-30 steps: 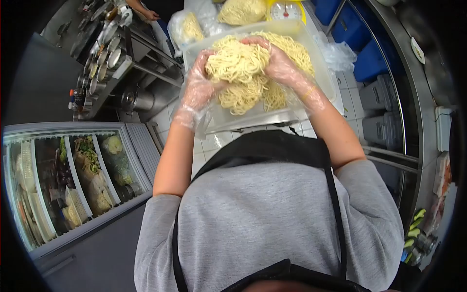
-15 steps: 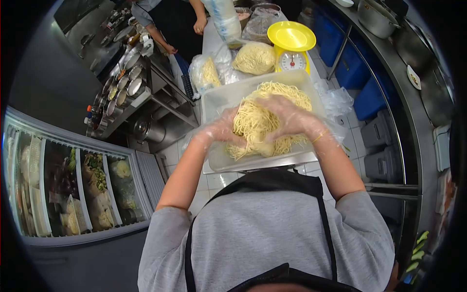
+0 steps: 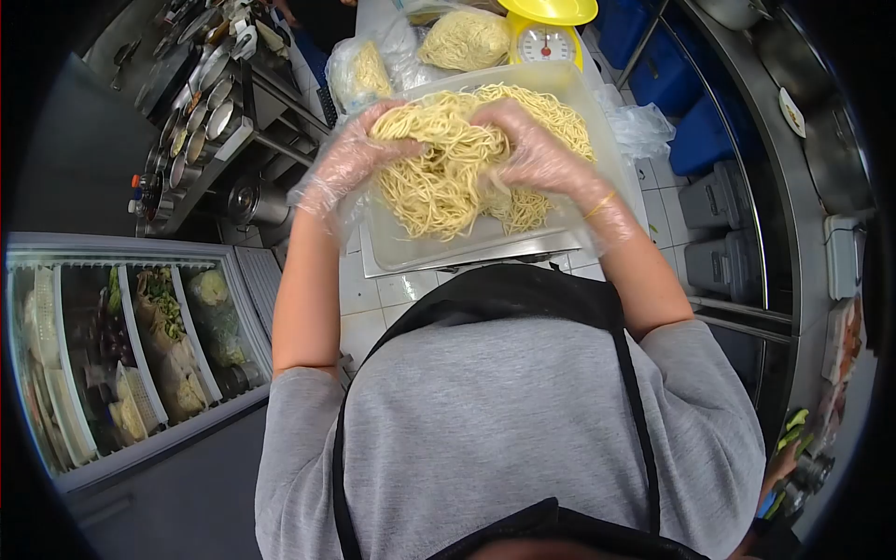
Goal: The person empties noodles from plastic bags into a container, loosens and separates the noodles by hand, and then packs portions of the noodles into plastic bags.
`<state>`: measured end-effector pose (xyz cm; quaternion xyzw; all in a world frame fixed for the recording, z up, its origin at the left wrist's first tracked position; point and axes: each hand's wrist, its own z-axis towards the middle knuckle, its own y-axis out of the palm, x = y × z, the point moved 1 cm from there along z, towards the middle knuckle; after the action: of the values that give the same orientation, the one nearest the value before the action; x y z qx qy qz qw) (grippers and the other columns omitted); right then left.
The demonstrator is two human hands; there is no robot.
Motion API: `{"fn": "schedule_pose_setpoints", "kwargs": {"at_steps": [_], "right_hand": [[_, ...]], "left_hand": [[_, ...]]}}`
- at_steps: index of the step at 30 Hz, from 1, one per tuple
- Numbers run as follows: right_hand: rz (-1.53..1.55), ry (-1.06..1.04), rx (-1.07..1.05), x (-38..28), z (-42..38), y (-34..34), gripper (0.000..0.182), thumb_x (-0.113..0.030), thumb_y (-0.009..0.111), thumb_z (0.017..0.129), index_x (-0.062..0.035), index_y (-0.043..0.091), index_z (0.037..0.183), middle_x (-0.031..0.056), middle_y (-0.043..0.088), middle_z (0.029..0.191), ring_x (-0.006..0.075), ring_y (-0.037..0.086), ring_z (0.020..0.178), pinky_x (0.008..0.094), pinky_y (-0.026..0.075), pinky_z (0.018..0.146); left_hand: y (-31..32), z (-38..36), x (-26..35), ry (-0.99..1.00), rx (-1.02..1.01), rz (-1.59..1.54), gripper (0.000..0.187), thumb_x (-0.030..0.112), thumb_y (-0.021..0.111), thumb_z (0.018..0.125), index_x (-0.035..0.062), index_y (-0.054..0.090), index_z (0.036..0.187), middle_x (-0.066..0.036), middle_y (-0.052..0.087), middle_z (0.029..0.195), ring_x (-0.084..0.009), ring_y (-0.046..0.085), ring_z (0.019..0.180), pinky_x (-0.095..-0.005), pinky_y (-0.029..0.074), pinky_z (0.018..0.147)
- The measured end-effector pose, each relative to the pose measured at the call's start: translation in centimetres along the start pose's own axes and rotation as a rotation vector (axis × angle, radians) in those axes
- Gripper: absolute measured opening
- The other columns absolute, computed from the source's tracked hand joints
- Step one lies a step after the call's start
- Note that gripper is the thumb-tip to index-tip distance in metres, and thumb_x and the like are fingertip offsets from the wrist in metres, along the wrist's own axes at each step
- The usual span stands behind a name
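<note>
Yellow noodles [image 3: 434, 177] are bunched between my two hands, over a translucent plastic tub [image 3: 397, 252]. My left hand [image 3: 357, 154], in a clear plastic glove, is closed on the left side of the bunch, thumb across its front. My right hand [image 3: 537, 149], gloved the same way with a yellow band at the wrist, curls round the right side. Some fingertips are hidden in the strands. More noodles [image 3: 551, 117] lie in the tub behind my right hand, and a few strands rest beneath the bunch.
A yellow dial scale [image 3: 546, 47] and bags of noodles [image 3: 465, 40] stand behind the tub. Crumpled plastic [image 3: 639, 126] lies to its right. Blue bins [image 3: 658, 75] sit under the right counter. A glass-topped chiller [image 3: 140, 345] is at left. Another person's hand [image 3: 782, 459] shows lower right.
My hands have lifted a bunch of noodles and shifted left, and the left hand's grip now shows thumb in front. The view has tilted, so the tub and scale sit higher.
</note>
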<state>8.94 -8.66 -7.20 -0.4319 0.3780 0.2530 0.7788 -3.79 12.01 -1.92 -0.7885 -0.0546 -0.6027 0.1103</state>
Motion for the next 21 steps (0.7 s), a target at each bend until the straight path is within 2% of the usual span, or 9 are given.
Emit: {"fn": "schedule_pose_setpoints", "kwargs": {"at_steps": [3,5,7,9,11,13,17,19,21], "right_hand": [[0.045,0.168,-0.017,-2.0,0.5,-2.0,0.080,-0.028,0.083,0.062,-0.0057,0.042,0.127,0.0123,0.043,0.127,0.0239,0.042,0.120,0.0353,0.037,0.101],[0.646,0.308,-0.123,-0.1,1.0,-1.3,0.099,-0.025,0.086,0.059,-0.0076,0.030,0.138,0.0136,0.037,0.134,0.0242,0.037,0.124,0.0357,0.031,0.105],[0.337,0.245,-0.138,0.2,1.6,-0.1,0.100,-0.019,0.085,0.061,-0.0054,0.025,0.140,0.0137,0.036,0.137,0.0226,0.036,0.125,0.0335,0.031,0.105],[0.292,0.252,-0.108,0.3,1.5,1.1,0.087,-0.009,0.079,0.063,-0.0024,0.031,0.135,0.0141,0.047,0.127,0.0222,0.046,0.117,0.0317,0.037,0.100],[0.460,0.202,0.038,2.5,0.9,2.7,0.078,-0.004,0.076,0.063,-0.0031,0.038,0.131,0.0112,0.051,0.122,0.0191,0.048,0.114,0.0303,0.038,0.098],[0.320,0.124,0.046,1.1,0.7,2.7,0.064,-0.003,0.073,0.067,-0.0054,0.045,0.125,0.0061,0.049,0.125,0.0164,0.045,0.115,0.0287,0.036,0.099],[0.046,0.135,0.045,-2.5,0.7,2.1,0.049,-0.007,0.071,0.072,-0.0035,0.050,0.116,0.0051,0.058,0.109,0.0191,0.056,0.103,0.0318,0.044,0.088],[0.002,0.070,0.070,-1.9,1.0,2.1,0.042,-0.013,0.068,0.077,-0.0035,0.051,0.115,0.0064,0.059,0.103,0.0201,0.057,0.097,0.0312,0.045,0.085],[0.365,0.185,0.104,0.5,1.7,2.3,0.035,-0.017,0.064,0.081,-0.0032,0.053,0.112,0.0082,0.058,0.101,0.0216,0.057,0.095,0.0302,0.045,0.083]], "left_hand": [[0.8,-0.9,1.8,0.141,-0.096,0.024,0.048,0.002,0.076,0.067,0.0052,0.057,0.110,-0.001,0.059,0.109,-0.0130,0.056,0.099,-0.0255,0.046,0.089],[2.1,-0.9,1.8,0.173,-0.082,0.113,0.047,-0.001,0.074,0.064,0.0071,0.059,0.108,0.000,0.058,0.109,-0.0134,0.055,0.102,-0.0272,0.045,0.091],[2.7,-0.3,0.2,0.305,-0.218,0.028,0.049,-0.003,0.074,0.061,0.0083,0.060,0.107,0.001,0.058,0.107,-0.0136,0.054,0.103,-0.0275,0.045,0.093],[2.7,0.6,-1.4,0.315,-0.235,0.014,0.061,-0.001,0.076,0.057,0.0109,0.057,0.114,-0.001,0.055,0.116,-0.0165,0.051,0.111,-0.0305,0.041,0.099],[3.0,0.8,-2.2,0.550,-0.029,0.551,0.083,0.005,0.081,0.052,0.0136,0.047,0.127,-0.004,0.049,0.127,-0.0202,0.044,0.120,-0.0340,0.036,0.104],[2.0,1.0,-2.9,0.526,-0.064,0.725,0.103,0.013,0.086,0.050,0.0170,0.034,0.138,-0.007,0.042,0.135,-0.0226,0.037,0.127,-0.0368,0.031,0.107],[1.5,0.6,-4.1,0.275,-0.280,0.057,0.096,0.017,0.085,0.060,0.0117,0.032,0.140,-0.010,0.043,0.134,-0.0214,0.040,0.125,-0.0349,0.033,0.105],[2.5,0.5,-4.7,0.103,-0.089,-0.350,0.081,0.013,0.080,0.068,0.0053,0.037,0.136,-0.009,0.050,0.127,-0.0190,0.045,0.119,-0.0330,0.035,0.103],[4.0,0.4,-3.8,0.156,-0.001,-0.355,0.062,0.008,0.075,0.073,0.0026,0.046,0.127,-0.008,0.057,0.119,-0.0170,0.052,0.110,-0.0305,0.041,0.098]]}}
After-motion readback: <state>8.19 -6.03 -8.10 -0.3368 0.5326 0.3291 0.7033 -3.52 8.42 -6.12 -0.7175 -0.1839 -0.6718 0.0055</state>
